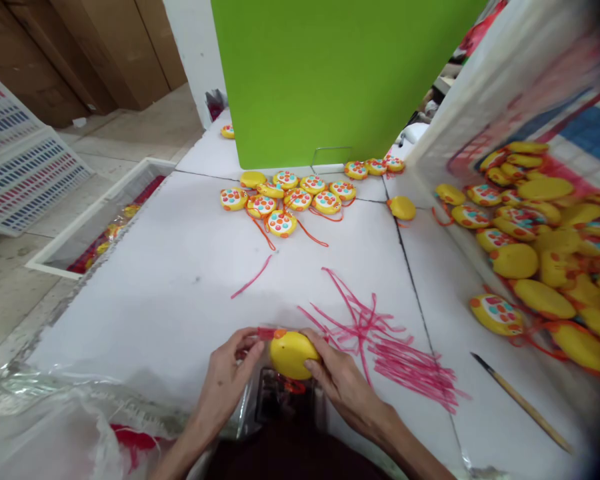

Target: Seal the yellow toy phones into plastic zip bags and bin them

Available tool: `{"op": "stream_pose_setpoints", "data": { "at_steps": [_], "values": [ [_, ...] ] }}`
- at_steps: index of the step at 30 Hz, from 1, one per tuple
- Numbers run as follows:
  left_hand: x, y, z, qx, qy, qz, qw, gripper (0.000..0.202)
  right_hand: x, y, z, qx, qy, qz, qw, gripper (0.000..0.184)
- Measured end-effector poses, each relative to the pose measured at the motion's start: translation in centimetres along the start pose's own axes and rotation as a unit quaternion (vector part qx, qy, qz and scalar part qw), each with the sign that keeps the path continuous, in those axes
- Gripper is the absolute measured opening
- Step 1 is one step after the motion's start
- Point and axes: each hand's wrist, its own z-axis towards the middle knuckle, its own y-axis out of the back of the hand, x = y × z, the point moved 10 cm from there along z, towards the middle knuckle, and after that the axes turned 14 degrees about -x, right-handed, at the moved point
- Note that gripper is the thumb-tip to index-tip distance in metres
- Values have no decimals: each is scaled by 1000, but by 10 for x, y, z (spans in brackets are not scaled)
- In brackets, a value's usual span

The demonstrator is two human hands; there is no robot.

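Observation:
Between my hands, near the table's front edge, is a rounded yellow plastic toy (294,357) with its plain side facing up and an orange bit at its top. My right hand (347,380) grips the toy by its right side, thumb on the near edge. My left hand (229,365) pinches a short pink strip (266,333) that meets the toy's upper left edge; how they join cannot be made out. An orange cord loop (294,385) shows just below the toy. Thin pink strips (415,370) lie piled right of my right hand, and one loose strip (251,277) lies farther up.
Several yellow toys with coloured buttons (282,223) are grouped mid-table before a green panel (340,80). At right, a tilted white bin (445,127) holds many more. A wooden-handled brush or pointed tool (523,403) lies front right. A white crate (55,257) stands left on the floor.

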Motion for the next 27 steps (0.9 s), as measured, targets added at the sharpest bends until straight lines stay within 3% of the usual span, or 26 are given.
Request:
{"op": "stream_pose_setpoints", "data": {
  "at_steps": [3, 6, 10, 12, 15, 20, 27],
  "values": [
    [1, -25, 0, 69, 31, -72, 995, 21, 1, 1, 2, 6, 17, -41, 999, 40],
    [1, -34, 0, 61, 37, -97, 993, 20, 3, 2, 4, 32, 45, -123, 991, 33],
    [6, -46, -4, 91, 81, -153, 981, 20, 6, -9, 3, 116, 103, -253, 955, 27],
    [12, -50, -6, 109, 117, -185, 970, 22, 10, -8, 9, 90, 121, -291, 945, 24],
    [19, -52, -9, 123, 138, -200, 962, 26, 23, -5, 18, 1, 137, -270, 953, 16],
    [15, -51, -10, 144, 90, -173, 970, 33, 42, -20, 27, -54, 166, -204, 963, 14],
    [-13, -48, -11, 149, -8, -90, 985, 29, 46, -36, 30, -2, 195, -279, 940, 10]
  ]
}}
